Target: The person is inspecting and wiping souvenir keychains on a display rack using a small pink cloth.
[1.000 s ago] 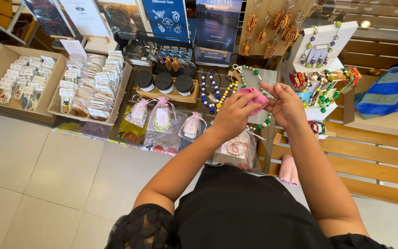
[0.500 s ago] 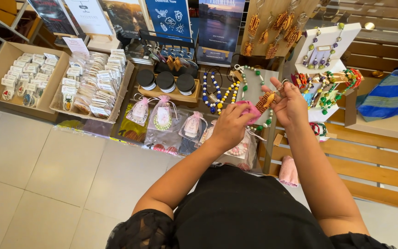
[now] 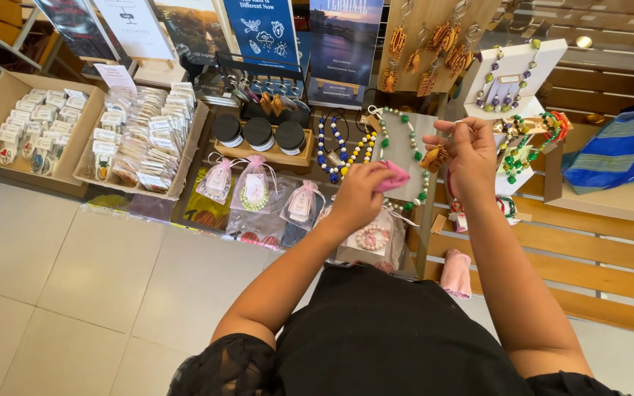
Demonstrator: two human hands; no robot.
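Observation:
My left hand [image 3: 357, 194] is closed around a small pink cloth [image 3: 394, 176], held over the display of beaded necklaces. My right hand [image 3: 471, 154] is raised just to the right of it and pinches a small orange-brown woven keychain [image 3: 434, 158] between its fingers. A grey board with a green and white bead necklace [image 3: 405, 136] stands right behind both hands. A blue, white and yellow bead necklace [image 3: 343, 147] hangs to the left of that board.
Three black-lidded jars [image 3: 258, 132] sit on a wooden tray. Pink organza pouches [image 3: 254, 187] lie in front. Cardboard trays of packaged trinkets [image 3: 141, 139] fill the left. Woven keychains [image 3: 434, 44] hang at the back; a white earring stand [image 3: 511, 81] and blue striped bag [image 3: 621, 147] are right.
My two hands have drawn apart. The left hand with the pink cloth dropped down and left, while the right hand lifted the keychain slightly to the right.

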